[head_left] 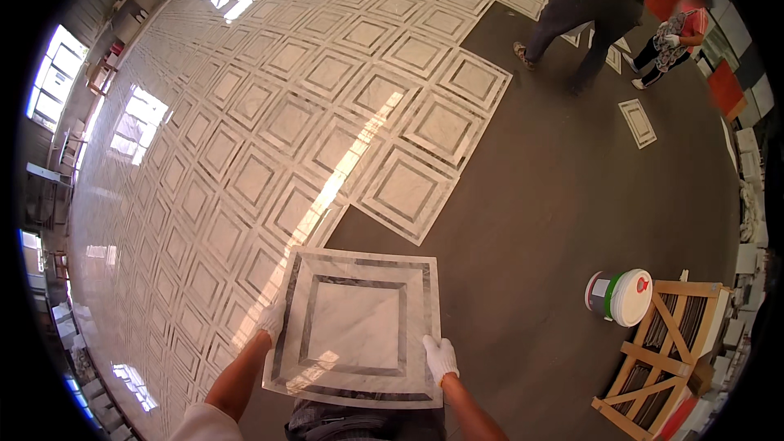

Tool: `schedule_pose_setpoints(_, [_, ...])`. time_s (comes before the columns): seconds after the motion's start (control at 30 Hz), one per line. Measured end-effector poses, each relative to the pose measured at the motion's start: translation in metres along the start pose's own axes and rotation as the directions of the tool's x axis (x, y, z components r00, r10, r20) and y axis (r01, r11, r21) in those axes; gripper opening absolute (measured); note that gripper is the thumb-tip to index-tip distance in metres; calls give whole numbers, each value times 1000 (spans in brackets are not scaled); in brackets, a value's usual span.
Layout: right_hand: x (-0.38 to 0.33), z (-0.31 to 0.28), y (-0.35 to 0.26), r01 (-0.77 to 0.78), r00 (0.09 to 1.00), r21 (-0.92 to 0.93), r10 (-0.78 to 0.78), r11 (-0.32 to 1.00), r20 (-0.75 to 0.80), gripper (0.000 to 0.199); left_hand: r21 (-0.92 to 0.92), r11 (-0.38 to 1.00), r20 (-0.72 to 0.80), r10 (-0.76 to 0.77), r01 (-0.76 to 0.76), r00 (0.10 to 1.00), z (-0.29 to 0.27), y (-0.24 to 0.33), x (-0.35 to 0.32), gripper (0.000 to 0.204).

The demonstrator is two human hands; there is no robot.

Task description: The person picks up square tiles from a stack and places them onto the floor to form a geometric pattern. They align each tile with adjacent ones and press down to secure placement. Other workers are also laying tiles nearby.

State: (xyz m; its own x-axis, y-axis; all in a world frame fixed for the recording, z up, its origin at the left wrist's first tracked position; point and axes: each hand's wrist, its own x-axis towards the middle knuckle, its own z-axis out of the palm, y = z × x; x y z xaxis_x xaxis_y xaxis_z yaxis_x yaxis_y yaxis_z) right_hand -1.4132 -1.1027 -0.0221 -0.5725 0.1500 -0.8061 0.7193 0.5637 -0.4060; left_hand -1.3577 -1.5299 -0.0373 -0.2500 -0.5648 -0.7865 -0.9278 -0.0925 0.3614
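Observation:
A large square marble tile (359,320), white with dark grey square bands, is held up flat in front of my body. My left hand (273,320), in a white glove, grips its left edge. On the opposite edge my right hand (441,358), also gloved in white, is closed with the thumb lying over the top face; the other fingers are mostly hidden below. Beyond the tile's far edge lies the patterned floor of laid tiles (408,188), whose stepped border meets the bare dark grey floor (523,188).
A white bucket (630,298) with a green band stands at right, beside a wooden crate (661,351) of stacked slabs. A small banded tile (637,123) lies on the grey floor. A bending person (592,4) and another gloved person (679,37) stand at the far right.

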Motion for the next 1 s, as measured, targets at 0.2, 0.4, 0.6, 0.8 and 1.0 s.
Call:
schedule_pose_setpoints(0.2, [73,89,34,-51,992,126,65,991,-107,55,229,972,16,56,-58,998,31,-9,131,45])
schedule_pose_setpoints(0.4, [133,148,10,-120,988,150,133,981,-78,58,175,979,144,78,-103,986,66,35,205,61])
schedule_pose_setpoints(0.6, [205,213,43,-196,968,284,232,939,-98,53,374,915,137,106,-151,985,107,42,289,62])
schedule_pose_setpoints(0.8, [245,245,57,-250,953,454,299,855,-40,57,439,871,138,174,-218,975,144,6,354,62])
schedule_pose_setpoints(1.0, [275,267,93,-292,951,348,309,891,5,61,492,834,95,234,-250,968,168,-31,391,66])
